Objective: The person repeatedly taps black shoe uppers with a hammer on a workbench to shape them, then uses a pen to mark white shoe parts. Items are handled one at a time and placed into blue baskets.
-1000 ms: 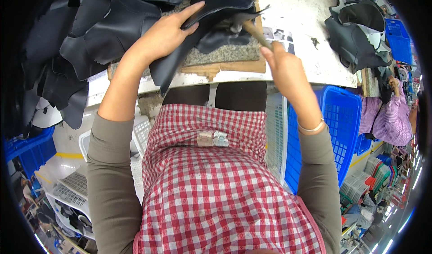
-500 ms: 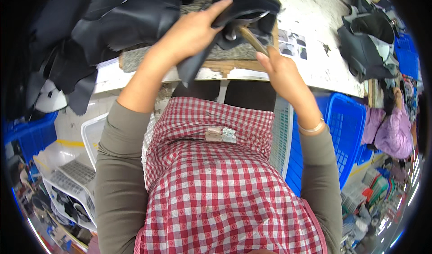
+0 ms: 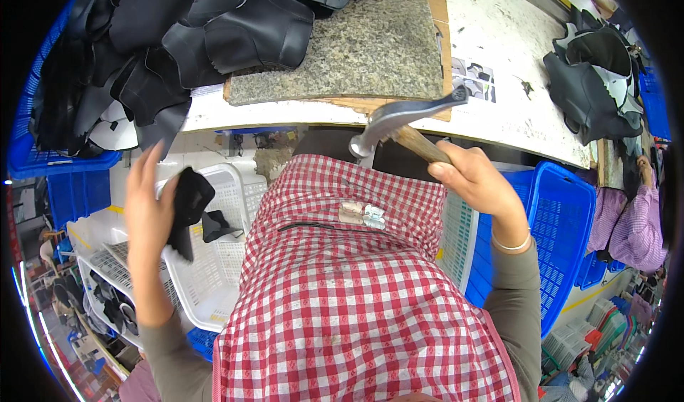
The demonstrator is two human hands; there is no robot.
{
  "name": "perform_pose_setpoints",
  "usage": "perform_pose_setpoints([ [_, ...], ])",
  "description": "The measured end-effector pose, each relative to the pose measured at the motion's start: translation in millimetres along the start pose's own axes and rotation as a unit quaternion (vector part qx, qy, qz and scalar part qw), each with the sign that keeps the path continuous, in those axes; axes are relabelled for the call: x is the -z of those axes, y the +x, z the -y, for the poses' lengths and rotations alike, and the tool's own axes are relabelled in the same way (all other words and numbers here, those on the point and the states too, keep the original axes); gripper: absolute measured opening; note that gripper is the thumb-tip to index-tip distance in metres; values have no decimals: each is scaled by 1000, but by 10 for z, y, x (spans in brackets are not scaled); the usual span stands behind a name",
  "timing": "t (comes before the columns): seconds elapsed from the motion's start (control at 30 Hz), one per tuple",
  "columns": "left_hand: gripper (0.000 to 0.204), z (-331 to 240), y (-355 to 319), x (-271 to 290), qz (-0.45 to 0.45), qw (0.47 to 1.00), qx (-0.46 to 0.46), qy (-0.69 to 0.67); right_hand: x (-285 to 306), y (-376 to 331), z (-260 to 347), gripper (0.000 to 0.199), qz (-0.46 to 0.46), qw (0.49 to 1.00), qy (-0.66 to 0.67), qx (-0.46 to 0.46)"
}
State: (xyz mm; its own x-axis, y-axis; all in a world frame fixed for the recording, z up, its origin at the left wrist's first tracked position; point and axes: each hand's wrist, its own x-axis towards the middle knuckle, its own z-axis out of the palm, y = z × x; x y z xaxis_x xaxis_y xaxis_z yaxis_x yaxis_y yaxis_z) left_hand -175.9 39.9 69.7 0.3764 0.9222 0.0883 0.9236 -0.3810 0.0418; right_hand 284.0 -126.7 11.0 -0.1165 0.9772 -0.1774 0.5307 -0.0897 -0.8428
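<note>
My right hand (image 3: 474,178) is closed round the wooden handle of a hammer (image 3: 399,121), held over the table's front edge. The hammer has a long, curved steel head with a round face. On the left my left hand (image 3: 148,202), smeared by motion, has its fingers stretched out. Right beside its thumb a black leather shoe-upper piece (image 3: 187,213) hangs over a white plastic basket (image 3: 221,281); whether the thumb still touches it I cannot make out. Another small black piece (image 3: 219,227) lies in that basket. A speckled stone slab (image 3: 356,46) lies bare on the table.
Many black leather uppers (image 3: 260,28) are heaped on the table's left, over a blue crate (image 3: 64,163). More uppers (image 3: 591,74) lie at the right. A photo sheet (image 3: 474,78) rests on the white table (image 3: 513,39). Blue crates (image 3: 559,224) stand below; a person in purple (image 3: 630,224) sits far right.
My left hand has left the slab with the black upper and swung down left to the white basket. My right hand has drawn the hammer back toward me, off the slab.
</note>
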Motion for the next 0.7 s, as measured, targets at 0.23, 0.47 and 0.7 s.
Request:
perform_pose_setpoints([
  [0.23,64,-2020,1849,-1282,-255,914,-305,83,-139,77,-146,54,25,999,32,-22],
  [0.47,42,-2189,3078,-775,-234,930,-283,32,48,-155,-158,43,-11,989,-32,-142],
  [0.7,37,-2333,2350,-680,-154,865,-476,-36,267,316,-163,37,-200,954,-182,-129],
])
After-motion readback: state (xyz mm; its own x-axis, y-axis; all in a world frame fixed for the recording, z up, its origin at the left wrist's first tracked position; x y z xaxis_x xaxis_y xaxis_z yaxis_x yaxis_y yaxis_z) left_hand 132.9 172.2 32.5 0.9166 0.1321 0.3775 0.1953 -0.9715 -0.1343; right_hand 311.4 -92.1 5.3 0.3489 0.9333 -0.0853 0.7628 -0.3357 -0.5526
